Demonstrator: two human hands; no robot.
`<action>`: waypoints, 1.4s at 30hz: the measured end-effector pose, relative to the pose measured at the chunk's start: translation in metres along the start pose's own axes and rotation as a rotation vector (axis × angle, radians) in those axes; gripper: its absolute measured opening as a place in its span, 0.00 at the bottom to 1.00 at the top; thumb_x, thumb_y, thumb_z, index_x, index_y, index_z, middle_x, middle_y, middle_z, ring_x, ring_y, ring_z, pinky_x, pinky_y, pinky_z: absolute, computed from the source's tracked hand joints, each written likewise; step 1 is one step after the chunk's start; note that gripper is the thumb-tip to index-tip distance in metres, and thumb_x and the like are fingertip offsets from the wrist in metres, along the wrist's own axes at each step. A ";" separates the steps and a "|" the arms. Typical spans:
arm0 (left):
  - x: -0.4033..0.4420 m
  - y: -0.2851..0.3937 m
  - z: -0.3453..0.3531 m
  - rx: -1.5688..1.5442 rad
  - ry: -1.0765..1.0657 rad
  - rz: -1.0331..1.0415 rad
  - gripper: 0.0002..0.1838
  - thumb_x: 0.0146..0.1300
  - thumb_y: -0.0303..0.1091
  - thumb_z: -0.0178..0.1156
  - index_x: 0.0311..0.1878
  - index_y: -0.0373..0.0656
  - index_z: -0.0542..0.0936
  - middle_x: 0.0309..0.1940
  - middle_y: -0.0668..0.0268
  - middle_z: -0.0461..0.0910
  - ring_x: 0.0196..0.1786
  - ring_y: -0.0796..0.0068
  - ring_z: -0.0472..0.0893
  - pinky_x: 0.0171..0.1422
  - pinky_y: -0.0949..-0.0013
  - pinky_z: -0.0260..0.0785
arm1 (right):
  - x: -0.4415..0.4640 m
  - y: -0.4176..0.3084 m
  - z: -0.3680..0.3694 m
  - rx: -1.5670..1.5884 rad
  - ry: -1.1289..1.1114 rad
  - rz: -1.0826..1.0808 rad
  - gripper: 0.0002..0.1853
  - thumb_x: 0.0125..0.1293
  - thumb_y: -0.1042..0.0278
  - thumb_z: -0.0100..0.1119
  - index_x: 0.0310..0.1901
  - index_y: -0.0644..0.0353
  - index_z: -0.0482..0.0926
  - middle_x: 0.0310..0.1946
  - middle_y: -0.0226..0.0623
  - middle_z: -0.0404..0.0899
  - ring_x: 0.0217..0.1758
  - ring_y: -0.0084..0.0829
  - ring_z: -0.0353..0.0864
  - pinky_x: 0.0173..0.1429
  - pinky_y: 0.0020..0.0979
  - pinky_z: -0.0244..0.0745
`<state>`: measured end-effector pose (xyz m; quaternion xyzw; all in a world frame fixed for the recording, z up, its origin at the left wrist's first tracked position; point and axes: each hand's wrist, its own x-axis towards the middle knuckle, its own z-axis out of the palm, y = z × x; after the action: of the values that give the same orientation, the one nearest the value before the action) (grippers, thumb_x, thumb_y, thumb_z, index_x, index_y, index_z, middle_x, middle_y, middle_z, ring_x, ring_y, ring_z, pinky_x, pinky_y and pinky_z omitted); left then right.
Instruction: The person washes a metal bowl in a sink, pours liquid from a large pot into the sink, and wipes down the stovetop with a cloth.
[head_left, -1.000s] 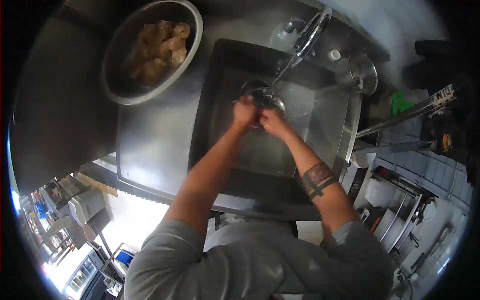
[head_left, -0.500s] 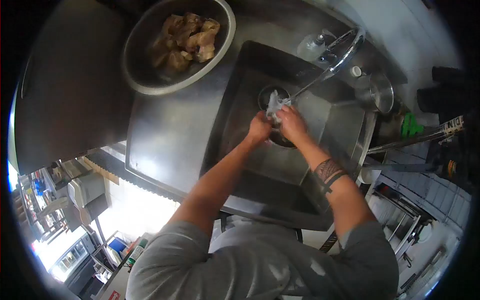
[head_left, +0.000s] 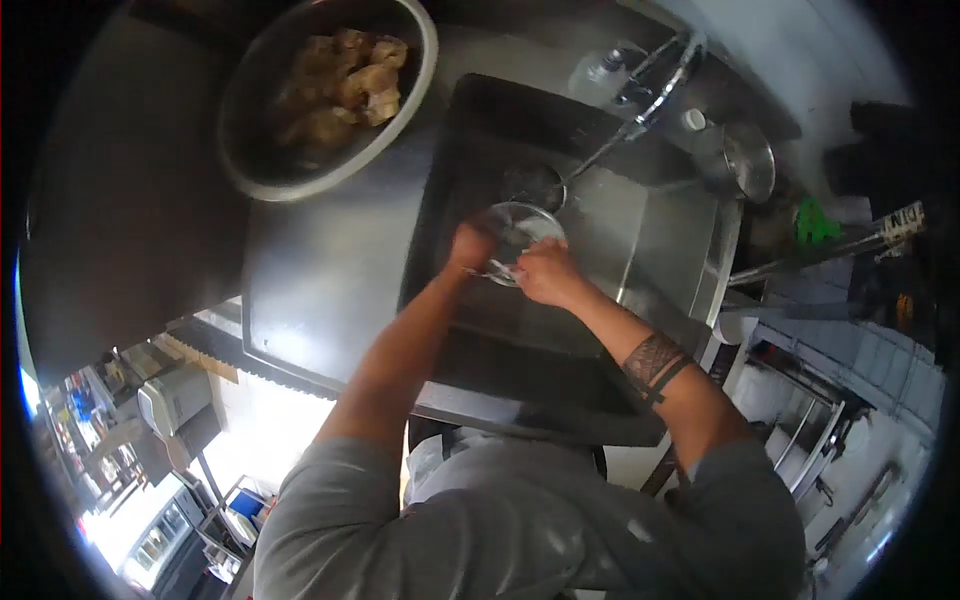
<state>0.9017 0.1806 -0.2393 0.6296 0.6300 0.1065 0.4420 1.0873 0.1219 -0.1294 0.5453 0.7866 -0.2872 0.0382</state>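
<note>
A steel bench [head_left: 320, 300] is framing a deep sink [head_left: 590, 335], with a wide metal bowl [head_left: 252, 112] of meat chunks [head_left: 355, 82] resting alongside. Inside the sink, a small round bowl [head_left: 518, 232] is sitting between the hands: the left hand [head_left: 472, 248] is gripping its rim, while the right hand [head_left: 548, 272] is curling over the edge, its exact hold unclear.

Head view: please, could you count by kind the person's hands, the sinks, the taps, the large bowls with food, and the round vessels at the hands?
Hands, left hand and right hand: 2
Sink: 1
Tap: 1
Large bowl: 1
Round vessel: 1
Total: 6
</note>
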 end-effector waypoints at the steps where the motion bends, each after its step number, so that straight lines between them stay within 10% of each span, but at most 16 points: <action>1: -0.017 0.002 -0.011 -0.293 0.010 -0.108 0.24 0.55 0.37 0.65 0.54 0.35 0.78 0.42 0.48 0.85 0.47 0.47 0.85 0.53 0.54 0.77 | -0.009 0.004 -0.022 -0.043 0.138 -0.022 0.15 0.60 0.59 0.66 0.43 0.60 0.83 0.47 0.44 0.81 0.55 0.49 0.74 0.60 0.41 0.69; 4: -0.038 -0.005 -0.010 -0.515 -0.188 -0.368 0.23 0.60 0.39 0.63 0.57 0.37 0.77 0.46 0.52 0.84 0.50 0.53 0.84 0.54 0.58 0.77 | -0.011 0.040 -0.014 0.327 0.595 0.295 0.24 0.61 0.49 0.65 0.49 0.60 0.80 0.46 0.42 0.80 0.52 0.43 0.75 0.59 0.40 0.70; 6: -0.053 -0.002 0.006 -0.630 -0.300 -0.491 0.22 0.63 0.41 0.61 0.57 0.37 0.78 0.49 0.53 0.83 0.51 0.57 0.83 0.54 0.60 0.77 | -0.007 0.054 0.006 0.763 0.428 0.465 0.30 0.62 0.39 0.61 0.54 0.59 0.77 0.46 0.39 0.80 0.51 0.38 0.77 0.57 0.41 0.72; 8: -0.067 0.009 0.035 -0.737 -0.332 -0.425 0.21 0.65 0.43 0.61 0.55 0.38 0.80 0.52 0.51 0.82 0.54 0.61 0.82 0.56 0.62 0.75 | -0.004 0.031 0.025 2.156 0.296 0.686 0.30 0.64 0.38 0.59 0.54 0.58 0.77 0.49 0.37 0.80 0.52 0.37 0.79 0.58 0.43 0.75; 11: -0.070 0.005 0.083 -1.074 -0.140 0.024 0.20 0.68 0.46 0.59 0.52 0.38 0.82 0.56 0.49 0.80 0.57 0.67 0.81 0.58 0.65 0.73 | 0.004 -0.012 0.068 2.492 0.425 0.799 0.27 0.74 0.42 0.49 0.60 0.55 0.75 0.55 0.36 0.80 0.58 0.37 0.79 0.66 0.45 0.72; 12: -0.074 0.047 0.042 -1.077 -0.142 0.025 0.20 0.68 0.46 0.59 0.52 0.38 0.82 0.56 0.49 0.80 0.57 0.67 0.81 0.58 0.65 0.73 | 0.004 -0.027 0.077 2.489 0.429 0.801 0.27 0.74 0.42 0.49 0.60 0.55 0.75 0.55 0.36 0.80 0.58 0.37 0.79 0.66 0.45 0.72; 14: -0.058 0.086 -0.006 0.057 -0.292 -0.379 0.24 0.68 0.51 0.60 0.52 0.36 0.83 0.52 0.44 0.82 0.53 0.62 0.84 0.56 0.62 0.74 | 0.004 -0.049 0.087 2.112 0.843 0.879 0.24 0.75 0.46 0.51 0.61 0.56 0.75 0.54 0.36 0.80 0.58 0.35 0.79 0.64 0.43 0.72; 15: -0.041 0.049 0.013 -0.124 -0.147 -0.558 0.31 0.66 0.58 0.60 0.53 0.35 0.81 0.48 0.46 0.84 0.51 0.56 0.85 0.55 0.57 0.74 | 0.003 -0.051 0.084 2.108 0.838 0.884 0.24 0.75 0.46 0.51 0.61 0.56 0.75 0.54 0.36 0.80 0.58 0.35 0.79 0.64 0.43 0.72; 17: -0.043 0.006 0.030 -0.059 -0.135 -0.380 0.33 0.66 0.60 0.59 0.53 0.34 0.81 0.49 0.46 0.84 0.52 0.53 0.84 0.56 0.55 0.74 | 0.003 -0.056 0.067 1.069 0.787 0.753 0.27 0.75 0.50 0.52 0.68 0.57 0.68 0.62 0.40 0.74 0.63 0.36 0.75 0.66 0.41 0.71; 21: -0.059 0.048 0.020 0.101 -0.250 -0.198 0.36 0.66 0.64 0.57 0.54 0.33 0.81 0.52 0.44 0.82 0.57 0.47 0.81 0.60 0.51 0.72 | 0.024 0.050 0.048 2.079 0.045 0.571 0.21 0.74 0.48 0.51 0.58 0.55 0.76 0.54 0.34 0.80 0.53 0.36 0.81 0.58 0.42 0.76; 25: -0.032 0.066 0.012 -0.009 -0.263 -0.358 0.37 0.67 0.62 0.56 0.62 0.34 0.74 0.55 0.45 0.81 0.60 0.42 0.78 0.63 0.52 0.71 | 0.008 0.003 0.103 2.496 0.536 0.837 0.18 0.76 0.53 0.48 0.56 0.58 0.75 0.50 0.40 0.82 0.45 0.37 0.84 0.45 0.41 0.81; 35: -0.010 -0.074 0.065 0.307 0.229 0.084 0.18 0.73 0.37 0.49 0.60 0.44 0.79 0.57 0.54 0.80 0.60 0.53 0.78 0.66 0.52 0.68 | -0.102 0.076 0.114 1.924 0.440 1.027 0.23 0.77 0.48 0.49 0.62 0.56 0.69 0.51 0.43 0.77 0.44 0.44 0.83 0.46 0.47 0.82; 42: 0.057 0.032 0.064 0.555 0.223 0.562 0.19 0.65 0.32 0.56 0.59 0.42 0.79 0.54 0.53 0.82 0.57 0.49 0.81 0.64 0.49 0.71 | -0.081 0.078 0.073 1.821 0.472 0.832 0.22 0.76 0.49 0.51 0.60 0.57 0.70 0.53 0.40 0.77 0.44 0.39 0.83 0.44 0.43 0.82</action>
<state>0.9791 0.2103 -0.2789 0.8572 0.4821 0.1166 0.1381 1.1700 0.0371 -0.1922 0.6393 0.0070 -0.6243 -0.4489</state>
